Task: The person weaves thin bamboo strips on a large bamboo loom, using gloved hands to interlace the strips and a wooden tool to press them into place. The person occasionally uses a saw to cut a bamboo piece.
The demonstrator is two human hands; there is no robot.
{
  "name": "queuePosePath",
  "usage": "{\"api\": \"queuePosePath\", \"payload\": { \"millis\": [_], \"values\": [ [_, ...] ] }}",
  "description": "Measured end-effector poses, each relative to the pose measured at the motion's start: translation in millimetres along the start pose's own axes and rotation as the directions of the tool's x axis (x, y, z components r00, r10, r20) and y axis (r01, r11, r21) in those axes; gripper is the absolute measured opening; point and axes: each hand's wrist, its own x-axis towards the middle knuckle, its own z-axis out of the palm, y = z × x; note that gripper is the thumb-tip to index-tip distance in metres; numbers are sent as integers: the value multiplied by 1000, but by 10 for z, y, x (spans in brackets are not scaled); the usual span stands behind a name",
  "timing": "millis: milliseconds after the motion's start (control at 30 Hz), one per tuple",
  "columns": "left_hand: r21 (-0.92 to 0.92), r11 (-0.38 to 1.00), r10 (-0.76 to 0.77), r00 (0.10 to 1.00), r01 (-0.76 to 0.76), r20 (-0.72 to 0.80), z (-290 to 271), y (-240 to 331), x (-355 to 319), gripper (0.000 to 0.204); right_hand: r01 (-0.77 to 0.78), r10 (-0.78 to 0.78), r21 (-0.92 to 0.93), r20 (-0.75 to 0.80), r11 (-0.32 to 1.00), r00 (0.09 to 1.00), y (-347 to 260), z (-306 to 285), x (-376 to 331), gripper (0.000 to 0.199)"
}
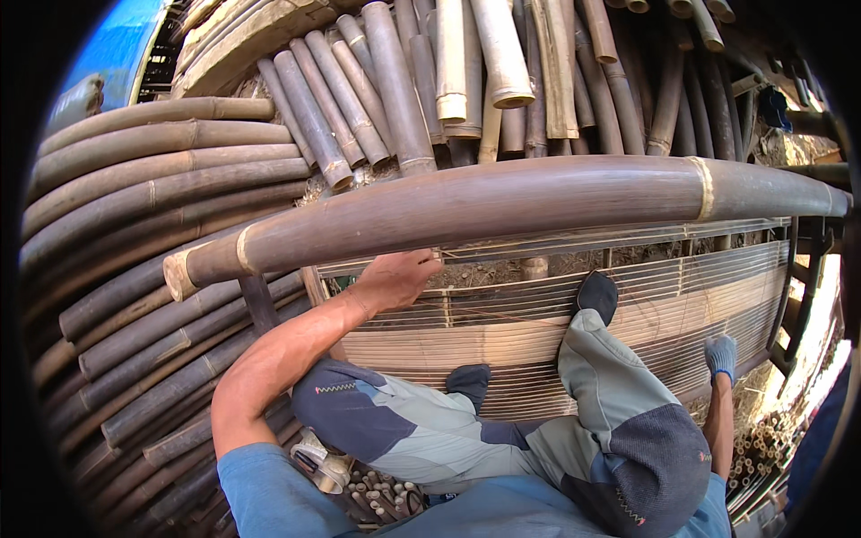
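My bare left hand (399, 278) is closed at the left end of a slatted bamboo bench (502, 345), just below a thick brown bamboo pole (484, 206). Its fingertips are curled by the thin upper strips (556, 247), but what they grip is too small to make out. At the bench's right end, my right hand (720, 354) wears a grey-blue glove. Its fingers look curled against the slats, and anything inside them is hidden. The pole runs across the full width, above and beyond both hands. Between them, my dark-covered feet (595, 298) rest on the slats.
Long dark bamboo poles (170, 359) lie stacked on the left. Several cut bamboo lengths (395, 90) are piled beyond the thick pole. Bundled thin bamboo pieces (381, 498) and a pale container (334, 473) are below my left knee. A blue sheet (108, 49) shows far left.
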Motion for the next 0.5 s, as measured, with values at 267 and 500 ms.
{"api": "queuePosePath", "payload": {
  "millis": [267, 500],
  "values": [
    [124, 991, 96, 904, -48, -416, 1399, 353, -595, 42, 597, -642, -256, -162, 760, 749, -2608, -1804, -923, 42],
    [-64, 994, -109, 692, 91, -714, 1928, 720, -19, 16, 926, -916, -361, 323, 114, 238, -4594, -1759, -1590, 17]
  ]
}}
